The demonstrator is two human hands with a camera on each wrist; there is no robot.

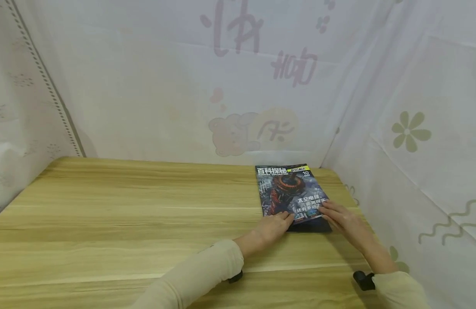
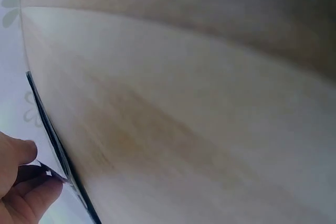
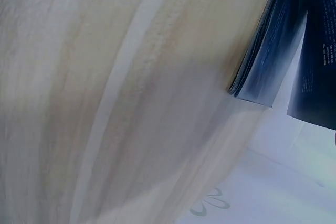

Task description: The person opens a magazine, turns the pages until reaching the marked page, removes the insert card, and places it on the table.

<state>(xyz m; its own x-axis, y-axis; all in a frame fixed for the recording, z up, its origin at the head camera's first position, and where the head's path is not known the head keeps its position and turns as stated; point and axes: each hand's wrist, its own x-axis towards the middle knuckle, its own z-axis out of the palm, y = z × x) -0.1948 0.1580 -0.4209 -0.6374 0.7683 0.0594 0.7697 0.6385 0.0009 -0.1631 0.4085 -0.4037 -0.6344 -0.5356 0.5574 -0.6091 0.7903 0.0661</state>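
Observation:
A magazine (image 1: 288,193) with a dark, illustrated cover lies at the right side of the wooden table. Its front cover is raised along the near edge, and a dark page (image 1: 313,226) shows beneath. My left hand (image 1: 272,227) pinches the cover's near left corner; in the left wrist view its thumb and fingers (image 2: 39,198) meet at the thin lifted sheet. At the near right corner, my right hand (image 1: 347,223) holds the cover's edge. The right wrist view shows the lifted cover (image 3: 320,72) standing apart from the pages (image 3: 262,72), with that hand almost wholly out of frame.
The wood-grain table (image 1: 118,219) stretches to the left of the magazine. A patterned white cloth (image 1: 145,86) hangs behind it, and another cloth side (image 1: 446,150) stands close to the right hand. Black straps (image 1: 363,280) sit at the wrists.

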